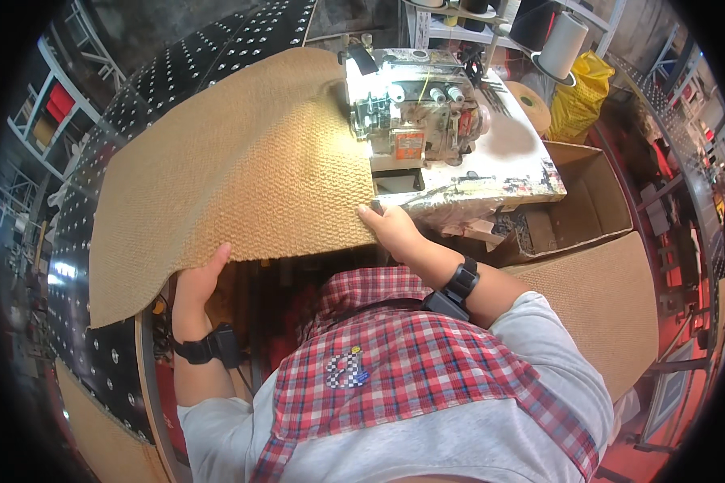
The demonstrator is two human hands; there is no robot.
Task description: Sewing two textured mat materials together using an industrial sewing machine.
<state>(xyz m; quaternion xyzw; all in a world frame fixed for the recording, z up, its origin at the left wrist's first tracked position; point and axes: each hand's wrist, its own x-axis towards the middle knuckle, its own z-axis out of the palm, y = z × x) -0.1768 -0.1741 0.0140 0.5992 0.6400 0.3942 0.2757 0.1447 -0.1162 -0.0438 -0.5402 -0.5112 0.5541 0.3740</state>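
Note:
A large tan woven mat [225, 169] lies across the work surface, its right edge running alongside a lit industrial sewing machine [417, 113]. My left hand [199, 282] grips the mat's near edge with the thumb on top; the fingers are hidden underneath. At the near right corner, just in front of the machine, my right hand [392, 232] pinches the mat, thumb up and the other fingers mostly out of sight below. Between my hands the near edge hangs over a dark gap above my lap. The mat rises in a gentle fold toward the machine.
A black table [209, 48] dotted with metal studs supports the mat's far and left sides. Thread cones [562, 47] stand behind the machine. To the right are an open cardboard box [596, 193], a yellow bag [580, 97] and another tan woven piece [600, 298].

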